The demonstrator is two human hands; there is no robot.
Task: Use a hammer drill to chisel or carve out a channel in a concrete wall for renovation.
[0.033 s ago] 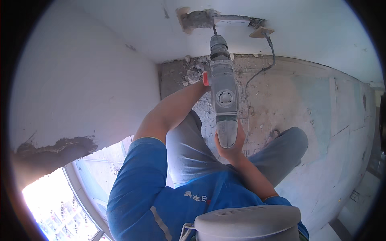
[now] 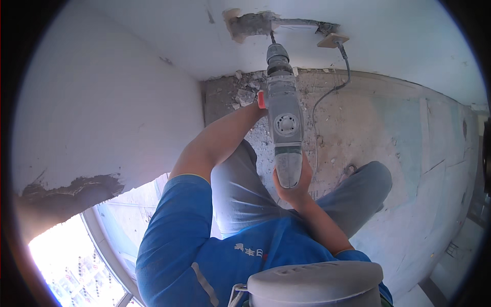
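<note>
A dusty grey rotary hammer [image 2: 284,97] points away from me, a red part showing on its left side. Its bit [image 2: 273,37] meets the lower edge of a rough chiselled recess [image 2: 248,25] in the white wall. My right hand [image 2: 303,185] is closed around the rear handle. From the left, my left hand [image 2: 261,109] holds the tool's front part from beneath; the body of the rotary hammer hides its fingers. A narrow groove [image 2: 299,22] runs right from the recess.
Right of the recess, a cable [image 2: 341,86] is plugged in at a small tan plate [image 2: 333,41] on the wall and hangs to the floor. Broken rubble [image 2: 246,94] lies at the wall's foot. A side wall [image 2: 128,102] stands at left, with a bright opening [image 2: 71,261] below it.
</note>
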